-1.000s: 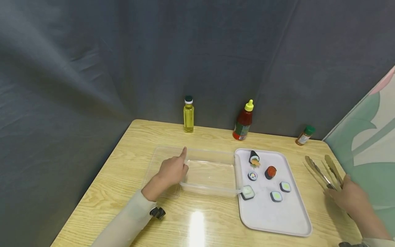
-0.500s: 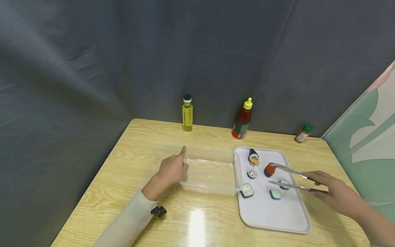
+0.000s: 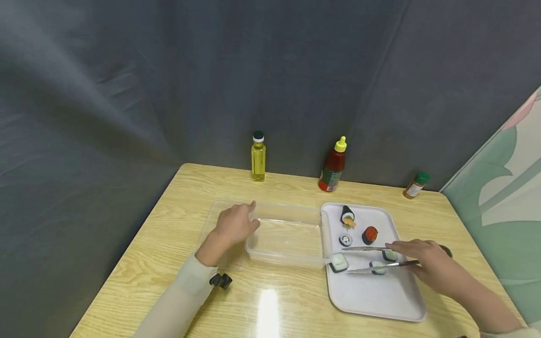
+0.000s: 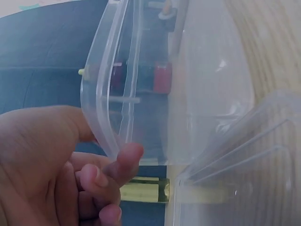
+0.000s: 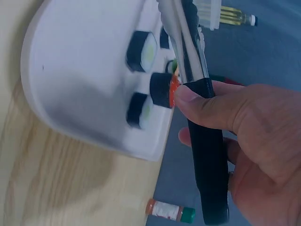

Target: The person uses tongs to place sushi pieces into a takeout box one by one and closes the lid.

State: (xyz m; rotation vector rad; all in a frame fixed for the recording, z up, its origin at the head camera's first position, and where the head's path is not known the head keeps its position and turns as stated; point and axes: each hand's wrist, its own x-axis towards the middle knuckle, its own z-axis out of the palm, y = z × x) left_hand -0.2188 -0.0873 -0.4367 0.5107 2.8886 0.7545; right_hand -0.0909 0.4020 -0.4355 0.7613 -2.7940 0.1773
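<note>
We see the left hand (image 3: 234,225) resting on the left edge of a clear plastic box (image 3: 285,234), its fingers curled around the rim; in the left wrist view the thumb and fingers (image 4: 123,162) pinch that thin rim. The box stands on the bench (image 3: 169,244), touching a white tray (image 3: 372,295) at its right side. The right hand (image 3: 427,265) grasps a pair of metal tongs (image 3: 372,258) by the black handle, thumb on top, and the 2 arms are parted over the tray, with their tips near a square sushi piece (image 3: 339,262) at the left edge of the tray. On the tray we count 6 sushi pieces, among them a red-topped one (image 3: 370,234). At the back of the bench stand an oil bottle (image 3: 258,157), a red sauce bottle (image 3: 333,166) and a small spice jar (image 3: 416,185).
</note>
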